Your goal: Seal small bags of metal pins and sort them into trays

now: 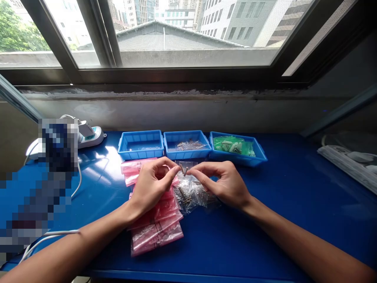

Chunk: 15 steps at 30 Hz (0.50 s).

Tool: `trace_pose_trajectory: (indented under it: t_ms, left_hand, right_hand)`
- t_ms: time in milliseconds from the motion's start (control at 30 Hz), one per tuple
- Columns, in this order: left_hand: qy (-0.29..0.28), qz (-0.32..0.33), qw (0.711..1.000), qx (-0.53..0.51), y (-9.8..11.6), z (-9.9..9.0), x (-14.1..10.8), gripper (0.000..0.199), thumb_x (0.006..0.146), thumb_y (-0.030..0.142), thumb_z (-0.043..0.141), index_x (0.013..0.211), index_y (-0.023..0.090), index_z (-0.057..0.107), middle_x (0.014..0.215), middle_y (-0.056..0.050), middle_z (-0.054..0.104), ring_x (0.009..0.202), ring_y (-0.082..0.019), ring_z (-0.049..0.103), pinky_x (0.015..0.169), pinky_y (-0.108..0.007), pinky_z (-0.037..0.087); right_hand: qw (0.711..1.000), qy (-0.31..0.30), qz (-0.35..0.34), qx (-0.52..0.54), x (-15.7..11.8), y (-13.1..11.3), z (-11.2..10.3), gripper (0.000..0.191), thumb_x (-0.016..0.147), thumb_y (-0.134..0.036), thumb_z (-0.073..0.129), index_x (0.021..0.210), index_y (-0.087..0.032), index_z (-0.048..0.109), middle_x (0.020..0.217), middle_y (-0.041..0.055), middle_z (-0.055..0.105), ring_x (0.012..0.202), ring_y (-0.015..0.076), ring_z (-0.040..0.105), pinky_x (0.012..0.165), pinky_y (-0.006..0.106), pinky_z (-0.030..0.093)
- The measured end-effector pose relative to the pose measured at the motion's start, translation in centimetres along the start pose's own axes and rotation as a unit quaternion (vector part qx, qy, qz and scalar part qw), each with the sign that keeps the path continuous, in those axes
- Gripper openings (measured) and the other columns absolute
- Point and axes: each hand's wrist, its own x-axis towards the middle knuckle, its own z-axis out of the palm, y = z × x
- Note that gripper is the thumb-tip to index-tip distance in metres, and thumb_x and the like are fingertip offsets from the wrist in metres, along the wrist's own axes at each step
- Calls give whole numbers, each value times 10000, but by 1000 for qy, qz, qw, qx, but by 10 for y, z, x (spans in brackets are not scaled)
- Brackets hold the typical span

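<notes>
My left hand and my right hand meet near the middle of the table, thumb and forefinger of each pinched together. Between the fingertips is a small clear plastic bag with a few thin metal pieces, perhaps screws or pins, showing in it. Below lie more clear bags of similar metal pieces, partly behind my right fingers. Pink plastic bags with dark print are spread in an overlapping row under and beside my left hand, which hides some of them.
Three blue bins stand along the back: a left bin with little in it, a middle bin with metal pieces in clear bags, and a right bin with green bags. A power strip and white cable are at left.
</notes>
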Motion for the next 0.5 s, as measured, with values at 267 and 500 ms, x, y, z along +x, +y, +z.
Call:
trace_pose_trajectory:
  t_ms: [267, 500]
  left_hand:
    - [19, 61, 998, -2, -5, -1, -1, 123, 967, 239, 703, 1050, 168, 759, 1006, -48, 779, 842, -142, 754, 740, -223, 624]
    - [29, 92, 995, -13, -8, -1, -3, 143, 969, 181, 685, 1092, 196, 757, 1101, -53, 771, 993, -167, 748, 788, -235, 639]
  right_hand:
    - [998, 50, -25, 26, -2, 5, 0, 249, 923, -194, 711, 1140, -191, 832, 1015, 74, 845, 643, 183, 791, 483, 235, 591]
    - [993, 66, -96, -36, -4, 10, -1, 364, 915, -106, 683, 1241, -228, 790, 1162, 43, 815, 824, 191, 813, 616, 239, 649]
